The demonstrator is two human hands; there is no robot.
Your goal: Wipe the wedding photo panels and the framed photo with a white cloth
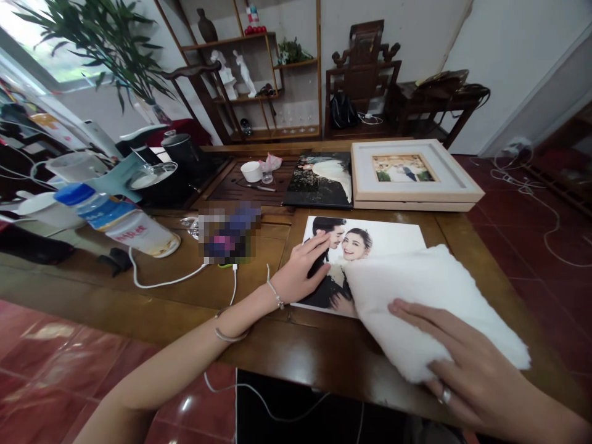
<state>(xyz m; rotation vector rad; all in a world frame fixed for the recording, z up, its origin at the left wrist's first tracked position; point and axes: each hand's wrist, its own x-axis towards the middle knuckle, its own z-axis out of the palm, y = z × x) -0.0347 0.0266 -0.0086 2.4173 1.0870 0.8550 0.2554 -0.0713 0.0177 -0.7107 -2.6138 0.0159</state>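
Wooden worktop [259,345] in a lived-in room, red tile floor [46,370], shelf unit [259,68] and carved chair [363,68] at the far wall.

- White cloth [430,290]: near right of the worktop, folded into a thick pad, lying over the right part of the photo print [393,234] and overhanging its near edge. Fluffy, slightly ragged edge.
- Handling, my read: light, soft, no stiffness, bunches easily. Best controlled by flat palm pressure or by pinching a folded edge.
- Right hand [467,364]: flat and open, palm down on the near end of the cloth. Resting on it, not gripping. Ring [444,394] on one finger.
- Print: unframed portrait of a couple, white background, flat on the worktop. Looks like a stiff, glossy panel, so likely slippery and easy to mark. Take it by the edges.
- Left hand [303,271]: open, fingers spread flat on the print's left edge. Bracelet [277,295] at the wrist.
- Further out: dark photo panel [319,179] and framed picture [456,185] side by side beyond the print. White cup [251,171] on the tea tray, far centre. Bottle [124,225] on its side to the left, white cable [161,283] just near of it. Plant [106,49] far left.
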